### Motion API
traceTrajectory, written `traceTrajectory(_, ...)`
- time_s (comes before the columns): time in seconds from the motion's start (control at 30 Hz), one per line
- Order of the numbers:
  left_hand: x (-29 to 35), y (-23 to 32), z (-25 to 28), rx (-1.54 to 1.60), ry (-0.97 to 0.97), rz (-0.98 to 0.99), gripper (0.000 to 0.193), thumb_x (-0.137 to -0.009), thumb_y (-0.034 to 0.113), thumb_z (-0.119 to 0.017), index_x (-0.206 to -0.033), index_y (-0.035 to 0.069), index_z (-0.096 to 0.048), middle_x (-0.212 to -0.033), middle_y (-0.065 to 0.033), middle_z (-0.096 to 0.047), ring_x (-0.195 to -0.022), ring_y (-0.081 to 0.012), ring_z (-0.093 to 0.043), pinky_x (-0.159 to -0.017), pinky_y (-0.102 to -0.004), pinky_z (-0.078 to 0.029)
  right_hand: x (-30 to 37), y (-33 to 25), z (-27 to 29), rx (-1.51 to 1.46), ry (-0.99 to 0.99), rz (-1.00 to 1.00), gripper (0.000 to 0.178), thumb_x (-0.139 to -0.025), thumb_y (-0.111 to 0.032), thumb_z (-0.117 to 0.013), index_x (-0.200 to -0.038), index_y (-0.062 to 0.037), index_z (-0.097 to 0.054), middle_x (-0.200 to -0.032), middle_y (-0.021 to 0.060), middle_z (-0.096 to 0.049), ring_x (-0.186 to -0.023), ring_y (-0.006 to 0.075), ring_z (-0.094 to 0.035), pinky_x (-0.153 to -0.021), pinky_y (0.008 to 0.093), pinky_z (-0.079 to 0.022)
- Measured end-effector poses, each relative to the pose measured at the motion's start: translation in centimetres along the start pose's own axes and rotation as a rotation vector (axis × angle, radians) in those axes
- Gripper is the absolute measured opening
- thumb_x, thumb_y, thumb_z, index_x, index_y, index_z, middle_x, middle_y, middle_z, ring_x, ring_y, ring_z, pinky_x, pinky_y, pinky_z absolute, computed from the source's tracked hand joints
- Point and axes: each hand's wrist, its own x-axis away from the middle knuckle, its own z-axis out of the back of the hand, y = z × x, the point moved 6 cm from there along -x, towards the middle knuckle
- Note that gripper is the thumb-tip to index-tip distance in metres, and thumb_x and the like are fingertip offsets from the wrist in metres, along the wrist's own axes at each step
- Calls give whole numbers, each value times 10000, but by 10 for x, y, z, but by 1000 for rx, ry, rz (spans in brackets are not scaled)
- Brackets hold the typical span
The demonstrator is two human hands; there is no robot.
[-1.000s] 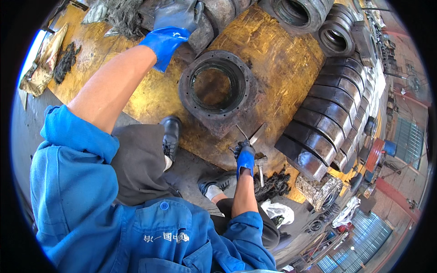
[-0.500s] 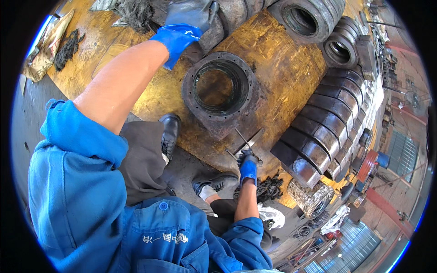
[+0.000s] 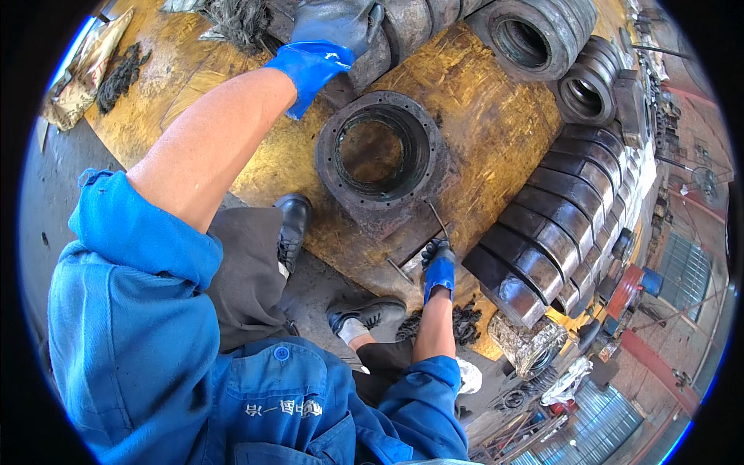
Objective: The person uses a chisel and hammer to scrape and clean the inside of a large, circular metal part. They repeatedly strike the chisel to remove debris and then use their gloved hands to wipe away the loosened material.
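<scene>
My left hand, in a blue and grey glove, leans on a dark round metal part at the far edge of the bench. Its fingers look laid over the metal, partly cut off by the picture's edge. Gloved the same way, my right hand is closed round a thin metal rod that sticks out toward a housing. That round-bored metal housing, with small holes around its flange, sits between my hands. Just left of my right hand a short bar lies by the bench edge.
Curved dark metal segments stand in a row at right. Heavy rings lie beyond them. Grey rag fibres are at far left, a dark clump at the near edge. My shoes stand by the yellow bench top.
My right hand has moved slightly right and forward with the rod, coming away from the short bar. My left hand keeps its place on the metal part; the view has shifted a little.
</scene>
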Motion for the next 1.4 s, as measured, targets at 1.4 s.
traceTrajectory(1.4, -13, 10, 6, 86, 5, 29, 252, -911, 224, -595, -1039, 33, -700, -1142, -204, -688, -1081, -379, -635, -961, -465, -496, -44, 5, -24, -41, -194, -269, 354, -1029, -448, -464, -979, -136, -624, -606, 15, -532, -489, 191, -499, -437, 332, -363)
